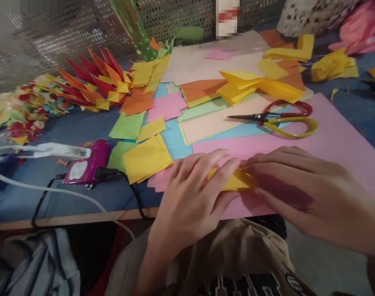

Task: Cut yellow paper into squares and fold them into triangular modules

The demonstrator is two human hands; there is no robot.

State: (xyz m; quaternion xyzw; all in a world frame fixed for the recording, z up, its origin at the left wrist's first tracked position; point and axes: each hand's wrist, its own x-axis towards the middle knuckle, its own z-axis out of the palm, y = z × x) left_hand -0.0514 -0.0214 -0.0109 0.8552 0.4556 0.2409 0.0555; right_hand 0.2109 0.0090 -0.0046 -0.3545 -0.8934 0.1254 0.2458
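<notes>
A small folded piece of yellow paper (238, 180) lies on a large pink sheet (332, 135) near the table's front edge. My left hand (193, 193) holds its left part, fingers over the top and thumb along the near side. At its right end, my right hand (301, 185) has thumb and fingers closed on the paper; the palm side is in shadow. Just beyond the hands rest scissors (261, 118) with one red and one yellow handle, blades pointing left. A stack of yellow paper squares (147, 159) sits left of my left hand.
A purple box (87, 162) with white and black cables is at the left. Behind are an orange-and-red folded paper piece (96, 80), a green bottle-like object (133, 28) and a yellow folded form (239, 86). A striped garment (39, 263) shows at lower left.
</notes>
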